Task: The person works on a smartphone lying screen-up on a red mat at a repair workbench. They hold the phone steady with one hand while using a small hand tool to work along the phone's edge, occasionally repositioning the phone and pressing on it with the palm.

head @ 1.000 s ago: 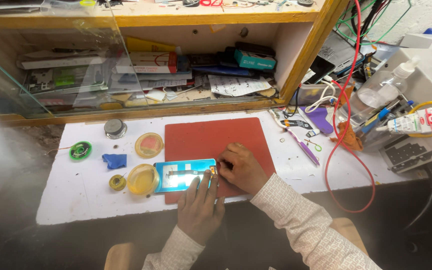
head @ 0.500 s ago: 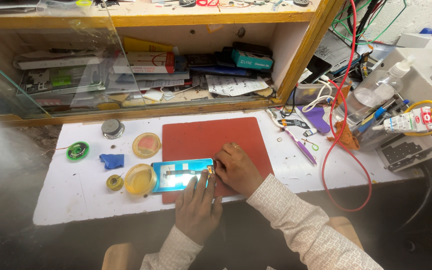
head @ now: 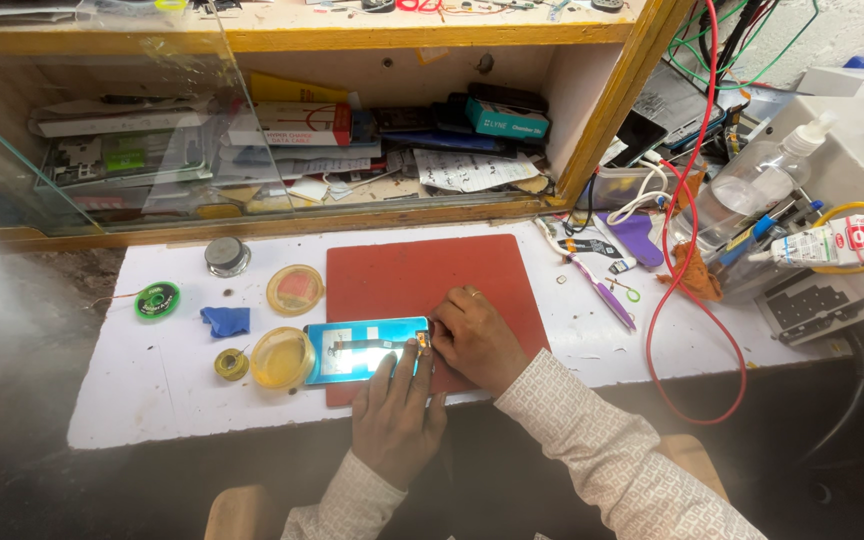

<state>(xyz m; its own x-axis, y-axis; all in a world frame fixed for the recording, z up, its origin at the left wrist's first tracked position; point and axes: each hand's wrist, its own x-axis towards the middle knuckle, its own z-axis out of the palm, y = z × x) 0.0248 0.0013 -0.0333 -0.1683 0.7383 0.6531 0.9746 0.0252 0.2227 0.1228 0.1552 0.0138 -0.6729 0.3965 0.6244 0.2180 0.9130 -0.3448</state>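
A blue phone [head: 357, 349] lies face down and opened on the front edge of a red mat [head: 422, 280]. A dark flex strip runs along its inside. My left hand [head: 397, 410] rests at the phone's right end, fingers stretched flat and pressing on it. My right hand [head: 474, 338] is curled beside the same end, with its fingertips pinched at a small part on the phone's right edge. I cannot tell whether a tool sits between those fingers.
On the white table [head: 152, 390]: two round amber lids [head: 294, 289] [head: 281, 357], a blue cloth [head: 225, 320], a green solder spool [head: 156, 299], a small yellow spool [head: 231, 364], a metal tin [head: 226, 255]. A purple tool [head: 607, 297], a red cable [head: 687, 260], a bottle [head: 752, 180] and a grey machine [head: 832, 290] lie right. A cluttered wooden shelf [head: 352, 150] stands behind.
Both hands stay at the phone's right end with only slight finger shifts. The view has moved a little.
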